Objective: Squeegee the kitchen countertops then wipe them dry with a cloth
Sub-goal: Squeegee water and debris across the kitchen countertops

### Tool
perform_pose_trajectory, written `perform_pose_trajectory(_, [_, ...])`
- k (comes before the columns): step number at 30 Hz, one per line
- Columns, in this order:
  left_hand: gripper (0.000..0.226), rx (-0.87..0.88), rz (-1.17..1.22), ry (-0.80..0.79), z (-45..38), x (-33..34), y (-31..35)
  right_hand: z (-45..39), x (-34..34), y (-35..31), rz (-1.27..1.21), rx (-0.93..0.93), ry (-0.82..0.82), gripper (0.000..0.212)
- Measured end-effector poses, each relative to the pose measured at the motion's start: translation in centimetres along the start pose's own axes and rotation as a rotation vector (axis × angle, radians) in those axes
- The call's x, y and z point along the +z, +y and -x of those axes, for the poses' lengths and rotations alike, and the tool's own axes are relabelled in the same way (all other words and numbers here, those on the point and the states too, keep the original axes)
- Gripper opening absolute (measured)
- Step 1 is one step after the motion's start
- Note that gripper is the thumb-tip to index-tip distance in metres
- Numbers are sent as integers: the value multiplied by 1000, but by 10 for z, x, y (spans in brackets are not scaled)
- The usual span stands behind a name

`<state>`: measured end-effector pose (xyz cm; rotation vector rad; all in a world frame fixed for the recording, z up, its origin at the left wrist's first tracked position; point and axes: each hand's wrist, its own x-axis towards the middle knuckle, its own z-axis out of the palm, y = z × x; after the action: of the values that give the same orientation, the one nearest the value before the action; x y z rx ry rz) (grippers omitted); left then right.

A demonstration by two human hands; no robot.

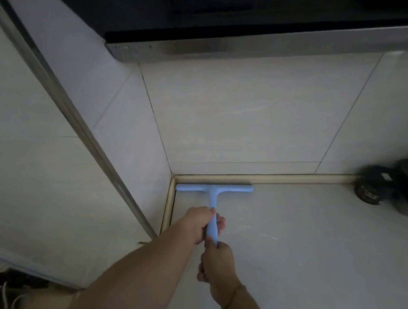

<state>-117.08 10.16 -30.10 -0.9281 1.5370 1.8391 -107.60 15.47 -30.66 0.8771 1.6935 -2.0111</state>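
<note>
Left hand (198, 224) grips light-blue plastic T-shaped squeegee (214, 194) mid-handle | right hand (219, 261) grips handle end | blade against back-corner trim of pale table (315, 245)

Dark appliance (384, 186) far right; countertop (315, 245) open.

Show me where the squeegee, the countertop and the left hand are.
squeegee (215, 188): head view, on its blue blade.
countertop (315, 245): head view, on bare surface.
left hand (198, 224): head view, on its back.
</note>
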Motion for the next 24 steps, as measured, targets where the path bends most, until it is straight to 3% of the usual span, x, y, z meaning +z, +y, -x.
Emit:
perform_pose_trajectory(12, [23, -85, 47, -103, 24, -28, -53, 47, -3, 52, 100, 16, 94, 27])
perform_pose_trajectory(24, [26, -126, 63, -208, 83, -50, -133, 133, -23, 113, 48, -2, 104, 26])
